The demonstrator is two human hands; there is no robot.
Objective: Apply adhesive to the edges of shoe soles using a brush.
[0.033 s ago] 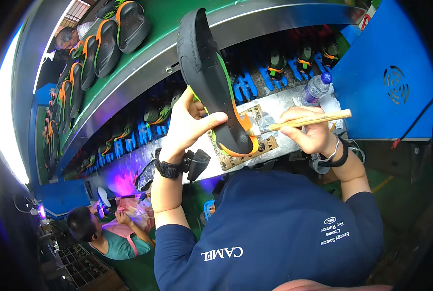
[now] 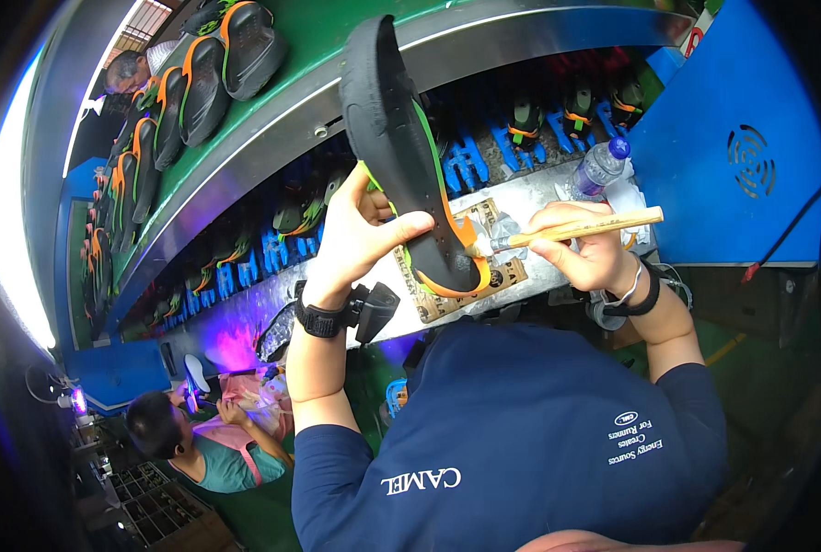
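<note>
My left hand [image 2: 360,225] grips a black shoe sole [image 2: 397,138] with orange and green edging, its thumb pressed on the inner face. The sole stands tilted, one end raised high over the bench and the other down by the cardboard. In my right hand [image 2: 585,244] is a brush [image 2: 604,224] with a pale wooden handle, pinched between thumb and fingers. The brush's whitish tip meets the orange edging on the sole's right side near its lower end. Beneath the sole lies a printed brown cardboard piece [image 2: 503,275] on the metal bench.
A clear bottle with a purple cap [image 2: 604,166] stands behind my right hand. Blue racks [image 2: 466,164] hold shoe parts under a green conveyor shelf [image 2: 314,46], which carries more black soles [image 2: 249,51]. A blue cabinet [image 2: 723,138] is at right. Another person [image 2: 213,442] sits lower left.
The sole's raised end has shifted very slightly to the right. The brush handle has moved a touch to the left; both holds are the same.
</note>
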